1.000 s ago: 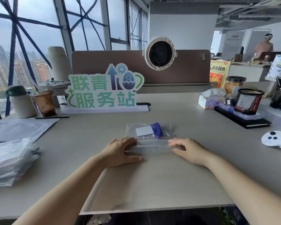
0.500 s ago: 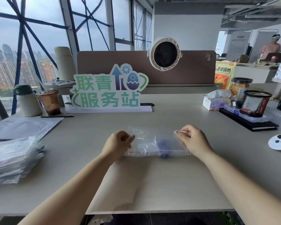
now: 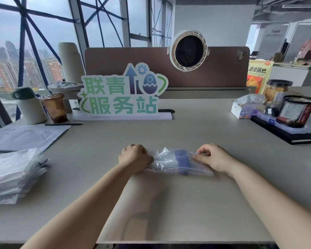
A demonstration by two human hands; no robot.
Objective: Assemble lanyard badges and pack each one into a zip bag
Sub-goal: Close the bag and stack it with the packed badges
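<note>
A clear zip bag (image 3: 171,163) lies crumpled on the grey desk (image 3: 169,203) in front of me, its lower edge resting on the desk. Inside it shows the blue lanyard (image 3: 182,159) of a badge. My left hand (image 3: 134,158) is closed on the bag's left end. My right hand (image 3: 215,157) pinches the bag's right top edge between thumb and fingers. The badge card itself is too blurred to make out.
A stack of filled clear bags (image 3: 13,175) sits at the left edge, with paper sheets (image 3: 25,135) behind it. A green sign (image 3: 122,94), a coffee cup (image 3: 54,107) and a flask (image 3: 30,105) stand at the back. A mesh pen holder (image 3: 298,111) and tissue box (image 3: 246,108) are at right.
The bag lay flat under both pressing hands. Both hands then gripped its ends and tipped it up, and the bag now bunches between them.
</note>
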